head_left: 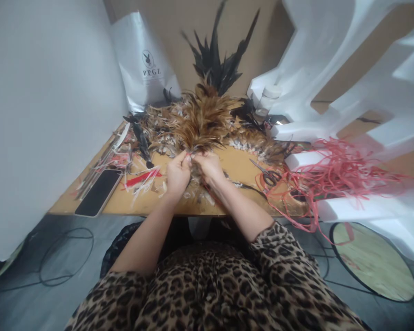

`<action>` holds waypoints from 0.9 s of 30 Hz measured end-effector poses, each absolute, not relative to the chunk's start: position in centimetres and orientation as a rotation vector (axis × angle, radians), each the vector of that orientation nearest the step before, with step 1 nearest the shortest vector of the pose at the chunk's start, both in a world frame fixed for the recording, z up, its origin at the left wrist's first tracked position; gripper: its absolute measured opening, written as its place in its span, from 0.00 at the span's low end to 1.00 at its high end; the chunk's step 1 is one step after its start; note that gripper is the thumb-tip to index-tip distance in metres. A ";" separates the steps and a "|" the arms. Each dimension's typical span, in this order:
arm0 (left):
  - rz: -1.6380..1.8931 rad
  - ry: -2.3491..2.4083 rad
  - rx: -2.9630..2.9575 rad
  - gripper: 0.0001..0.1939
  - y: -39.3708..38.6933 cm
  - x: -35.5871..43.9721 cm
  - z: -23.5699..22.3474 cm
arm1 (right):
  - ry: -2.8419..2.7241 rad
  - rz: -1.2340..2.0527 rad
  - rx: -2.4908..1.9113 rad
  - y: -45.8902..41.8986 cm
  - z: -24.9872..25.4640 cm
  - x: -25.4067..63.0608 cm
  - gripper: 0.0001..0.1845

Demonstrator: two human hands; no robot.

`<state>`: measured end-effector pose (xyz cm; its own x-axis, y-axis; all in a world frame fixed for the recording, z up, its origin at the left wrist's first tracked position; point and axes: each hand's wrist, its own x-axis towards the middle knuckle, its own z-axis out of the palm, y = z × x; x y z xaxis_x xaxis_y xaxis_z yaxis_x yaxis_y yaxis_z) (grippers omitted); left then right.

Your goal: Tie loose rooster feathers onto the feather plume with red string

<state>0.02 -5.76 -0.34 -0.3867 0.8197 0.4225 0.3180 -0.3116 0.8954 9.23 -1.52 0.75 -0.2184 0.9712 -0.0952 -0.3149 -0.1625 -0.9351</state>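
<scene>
Both of my hands meet at the near end of a bundle of brown feathers [205, 117]. My left hand [178, 172] pinches its base with the fingers closed. From the other side my right hand [207, 165] also grips the base, thumb and fingertips pressed together. The bundle fans away from me; long black feathers [214, 64] rise behind it, and I cannot tell whether they belong to it. More loose brown feathers [162, 122] lie heaped behind my hands. A strip of feathers with whitish fluffy ends [251, 146] lies to the right.
Scissors [271, 177] and a tangle of red plastic string [338, 174] lie right, among white foam-like pieces [307, 160]. A phone [99, 192] rests at the table's left front, near a red strip [143, 178]. A white bag [145, 64] stands at the back left.
</scene>
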 end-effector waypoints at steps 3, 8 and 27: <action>1.715 1.555 1.415 0.07 -5.9 0.0 -0.4 | -0.979 1.604 -0.989 -1.8 0.3 8.8 0.19; 1.719 1.388 1.138 0.11 -5.6 0.3 -0.2 | -0.984 1.600 -0.953 -1.4 0.4 9.0 0.19; 1.528 0.868 0.389 0.06 -4.1 0.1 0.4 | -1.438 1.275 -1.049 0.3 0.0 11.3 0.12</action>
<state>0.06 -4.08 0.39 -0.1701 0.9546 -0.2445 -0.6986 0.0582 0.7132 11.32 0.29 0.00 -0.2176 0.9715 0.0939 0.0232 0.1013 -0.9946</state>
